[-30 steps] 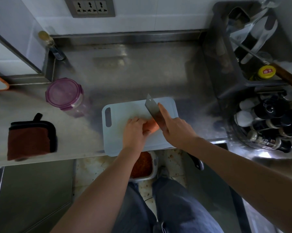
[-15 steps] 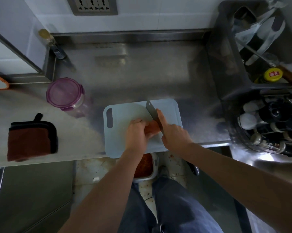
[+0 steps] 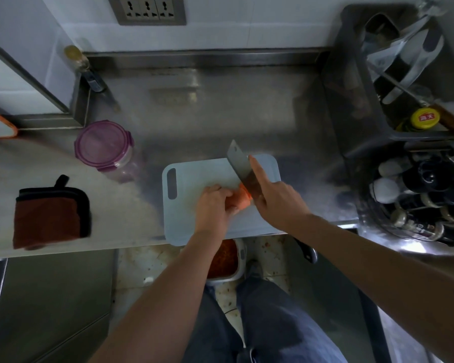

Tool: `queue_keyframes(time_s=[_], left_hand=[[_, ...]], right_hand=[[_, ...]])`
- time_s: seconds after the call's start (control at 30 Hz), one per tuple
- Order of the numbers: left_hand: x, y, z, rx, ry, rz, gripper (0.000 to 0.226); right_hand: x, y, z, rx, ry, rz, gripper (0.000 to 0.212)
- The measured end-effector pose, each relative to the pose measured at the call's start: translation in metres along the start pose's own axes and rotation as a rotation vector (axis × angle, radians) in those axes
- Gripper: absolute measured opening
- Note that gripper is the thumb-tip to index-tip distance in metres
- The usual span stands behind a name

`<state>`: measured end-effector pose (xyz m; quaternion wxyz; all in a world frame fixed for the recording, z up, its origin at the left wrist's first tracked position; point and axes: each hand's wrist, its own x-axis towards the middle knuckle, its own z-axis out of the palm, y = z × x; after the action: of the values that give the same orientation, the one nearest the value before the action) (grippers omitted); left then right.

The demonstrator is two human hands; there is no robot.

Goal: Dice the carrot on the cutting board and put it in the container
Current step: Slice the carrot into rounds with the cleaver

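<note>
Left hand [image 3: 215,203] curls over the carrot [image 3: 243,197] near the middle of the board [image 3: 194,174], pinning it so it cannot roll. Right hand [image 3: 275,203] grips the knife [image 3: 240,163] with the forefinger laid along the blade's back, probably to steer the cut at the carrot's right end. Half a second ago the blade sat lower and edge-on at the carrot; now it tilts up, showing more of its flat, and the container [image 3: 104,142], purple lid on, stands well left of the board.

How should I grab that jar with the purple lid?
Grip the container's clear round body, just under the purple lid, coming from the counter's near edge. It stands upright, and nothing blocks that side.
</note>
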<state>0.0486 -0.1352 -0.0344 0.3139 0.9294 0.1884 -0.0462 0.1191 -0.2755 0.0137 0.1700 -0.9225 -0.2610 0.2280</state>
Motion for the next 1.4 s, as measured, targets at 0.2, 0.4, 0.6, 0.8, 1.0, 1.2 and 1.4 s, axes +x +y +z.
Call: queue_keyframes(time_s=[0.2,0.4,0.6,0.8,1.0,1.2,1.4], left_hand=[[-0.002,0.002,-0.001,0.007,0.016,0.007,0.037],[-0.003,0.001,-0.001,-0.007,0.027,0.012,0.037],[-0.002,0.000,0.001,-0.021,0.030,0.007,0.033],[-0.001,-0.003,0.004,-0.023,0.035,0.019,0.031],[-0.001,-0.003,0.003,-0.022,0.022,0.013,0.033],[-0.002,0.000,0.002,-0.015,0.035,0.003,0.034],[-0.005,0.002,0.001,-0.008,0.034,-0.014,0.034]], right_hand=[[-0.003,-0.004,0.001,-0.080,-0.110,0.025,0.082],[-0.009,-0.004,0.004,-0.083,-0.103,0.036,0.087],[-0.002,-0.008,0.017,-0.152,-0.105,0.041,0.092],[0.000,-0.002,0.033,-0.124,-0.079,0.049,0.091],[-0.002,0.003,0.032,-0.085,-0.048,0.016,0.088],[-0.005,0.002,0.012,-0.015,0.025,0.002,0.085],[-0.008,-0.003,0.007,-0.072,-0.070,-0.007,0.087]])
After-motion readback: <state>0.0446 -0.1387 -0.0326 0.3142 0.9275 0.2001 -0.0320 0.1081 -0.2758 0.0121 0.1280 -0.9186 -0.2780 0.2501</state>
